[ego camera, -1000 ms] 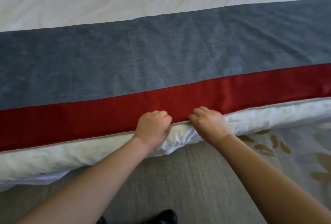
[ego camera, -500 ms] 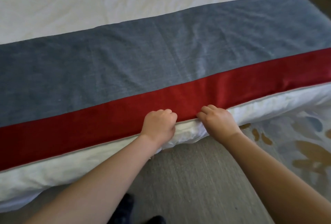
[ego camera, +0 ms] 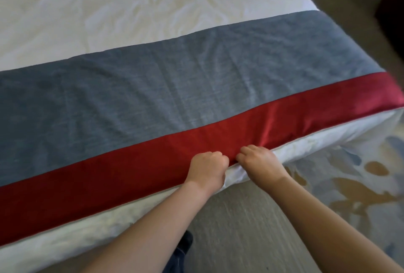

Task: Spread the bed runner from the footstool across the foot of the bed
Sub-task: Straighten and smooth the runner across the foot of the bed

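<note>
The bed runner (ego camera: 175, 89), grey-blue with a red band along its near side, lies flat across the foot of the white bed (ego camera: 109, 10). It reaches from the left frame edge to the bed's right corner. My left hand (ego camera: 207, 169) and my right hand (ego camera: 260, 163) sit side by side at the runner's near hem. Both have their fingers curled over the red band's edge, gripping it where it meets the white duvet. The footstool is not in view.
Beige carpet (ego camera: 240, 229) lies under my arms, with a patterned blue and tan rug (ego camera: 349, 181) to the right. A dark red object (ego camera: 391, 10) stands at the upper right, beyond the bed's corner. My dark shoe (ego camera: 185, 240) shows near the bed base.
My view has swung left, so the bed's right corner has come into sight. Both hands stay clenched on the red hem, now closer together.
</note>
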